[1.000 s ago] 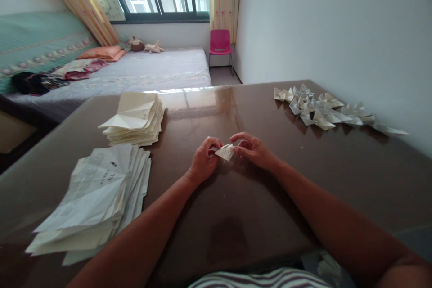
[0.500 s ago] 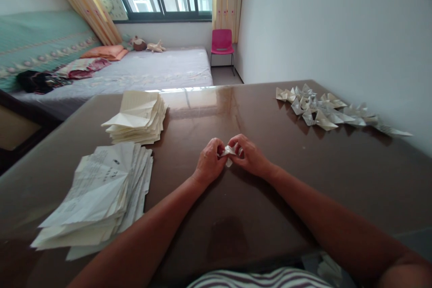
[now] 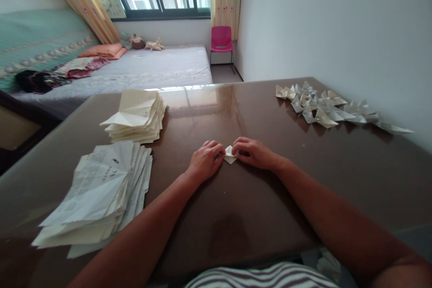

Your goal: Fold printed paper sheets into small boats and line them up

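Note:
A small piece of folded paper point(image 3: 230, 156), white and diamond-shaped, lies at the middle of the brown table between my two hands. My left hand point(image 3: 207, 158) has its fingers curled and closed on the paper's left corner. On the opposite corner, the fingers of my right hand point(image 3: 252, 153) are pinched together. Parts of the paper's sides are hidden under the fingertips. Both hands rest low, close to the tabletop point(image 3: 232, 198).
At the left stand a stack of printed sheets point(image 3: 97, 189) and, behind it, a stack of cream sheets point(image 3: 135, 117). Several folded paper shapes point(image 3: 324, 105) sit at the back right near the wall. Beyond the table are a bed point(image 3: 168, 65) and a pink chair point(image 3: 222, 39).
My hands have moved slightly apart and lower. The folded paper, bunched between the fingers before, now lies flatter and shows its diamond shape.

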Tool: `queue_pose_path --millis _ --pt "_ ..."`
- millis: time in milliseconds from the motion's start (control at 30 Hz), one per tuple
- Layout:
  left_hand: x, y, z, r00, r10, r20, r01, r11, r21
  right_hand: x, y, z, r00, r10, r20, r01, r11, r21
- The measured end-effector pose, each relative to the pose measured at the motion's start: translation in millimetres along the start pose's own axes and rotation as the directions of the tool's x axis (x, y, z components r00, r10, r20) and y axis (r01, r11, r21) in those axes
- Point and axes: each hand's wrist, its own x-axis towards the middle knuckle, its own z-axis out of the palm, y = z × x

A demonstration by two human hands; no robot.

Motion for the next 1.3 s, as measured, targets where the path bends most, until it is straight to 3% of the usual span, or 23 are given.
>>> queue_pose_path --millis 267,467,767,967,1300 --pt "-5.2 -5.3 -8.0 0.982 0.185 0.033 -0.188 0.977 0.101 -4.4 5.5 -13.3 0.993 -0.060 0.099 0.064 0.997 -0.041" --pt "-4.6 -11.2 -7.1 0.922 0.375 0.094 -0.382 0.922 0.062 -4.1 6.7 -12.1 0.992 -0.099 0.082 0.103 0.994 -0.046" --pt "-3.4 -14.1 -20.1 0.881 0.393 0.264 -0.437 0.889 0.135 -4.4 10.8 -13.6 0.987 -0.119 0.105 0.118 0.993 0.018" --pt "-4.2 -10.8 -23.6 0.916 0.315 0.250 -0.369 0.905 0.214 -4.5 1.2 -19.7 0.975 -0.128 0.180 0.148 0.983 -0.107" --pt "-6.7 -5.4 -23.1 0.917 0.337 0.216 -0.372 0.917 0.147 -1.7 -17.8 -19.1 0.970 -0.084 0.226 0.168 0.908 -0.383"
